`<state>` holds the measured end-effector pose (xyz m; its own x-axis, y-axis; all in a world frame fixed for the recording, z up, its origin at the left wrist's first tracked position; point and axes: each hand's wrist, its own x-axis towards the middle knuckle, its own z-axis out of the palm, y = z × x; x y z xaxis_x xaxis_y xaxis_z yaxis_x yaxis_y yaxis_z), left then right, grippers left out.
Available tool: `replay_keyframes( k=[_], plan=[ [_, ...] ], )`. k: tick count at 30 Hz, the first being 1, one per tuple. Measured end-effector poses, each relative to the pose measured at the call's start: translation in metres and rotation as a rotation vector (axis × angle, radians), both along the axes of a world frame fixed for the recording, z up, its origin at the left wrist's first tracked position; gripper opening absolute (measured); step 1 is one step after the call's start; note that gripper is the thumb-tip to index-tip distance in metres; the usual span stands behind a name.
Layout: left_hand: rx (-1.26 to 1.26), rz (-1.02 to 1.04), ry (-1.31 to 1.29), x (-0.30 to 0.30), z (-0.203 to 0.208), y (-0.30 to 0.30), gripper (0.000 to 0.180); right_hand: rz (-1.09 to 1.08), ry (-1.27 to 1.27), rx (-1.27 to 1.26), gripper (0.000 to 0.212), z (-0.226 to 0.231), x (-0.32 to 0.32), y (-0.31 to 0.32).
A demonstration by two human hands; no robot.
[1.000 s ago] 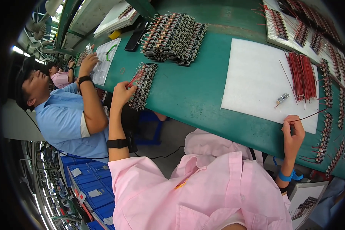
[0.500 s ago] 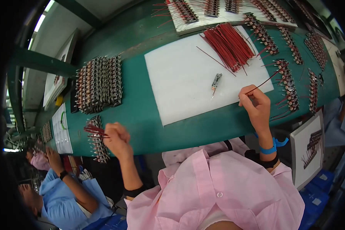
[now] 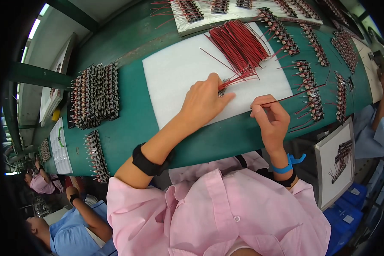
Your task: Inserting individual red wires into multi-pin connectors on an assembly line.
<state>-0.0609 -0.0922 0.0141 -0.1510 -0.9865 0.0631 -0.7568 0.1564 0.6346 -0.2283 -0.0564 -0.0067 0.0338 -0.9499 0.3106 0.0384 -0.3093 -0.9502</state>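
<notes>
Over the white foam sheet [image 3: 166, 85], my left hand [image 3: 204, 102] is closed around a few red wires [image 3: 243, 77], whose ends stick out to the right past the fingers. A small circuit board [image 3: 221, 91] lies on the sheet beside those fingertips, mostly covered by the hand. At the sheet's front right edge my right hand [image 3: 271, 119] is closed, pinching one long dark red wire [image 3: 301, 96] that trails right across a strip of boards [image 3: 310, 85]. A thick bundle of red wires [image 3: 239, 45] rests on the sheet just beyond my left hand.
Stacked board strips [image 3: 96, 96] stand on the green table [image 3: 130, 98] at left, with a single strip [image 3: 97, 155] in front. More strips lie at right and on a silvery panel [image 3: 192, 26] at the back. A co-worker in blue [image 3: 79, 228] sits at left.
My left hand has moved right, with the red wires, from the single strip at left to the small board on the sheet. My right hand keeps its pinch on the wire, almost in place.
</notes>
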Motion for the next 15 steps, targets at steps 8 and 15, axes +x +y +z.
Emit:
replay_keyframes(
  k=[8,15],
  plan=[
    [0.216,0.085,0.349,0.010,0.018,0.015,0.018,0.040,0.060,-0.003,0.002,0.002,-0.014,0.005],
    [0.513,0.191,0.744,0.022,0.035,0.057,0.016,0.258,-0.109,0.306,0.003,0.018,0.016,0.002]
  ],
)
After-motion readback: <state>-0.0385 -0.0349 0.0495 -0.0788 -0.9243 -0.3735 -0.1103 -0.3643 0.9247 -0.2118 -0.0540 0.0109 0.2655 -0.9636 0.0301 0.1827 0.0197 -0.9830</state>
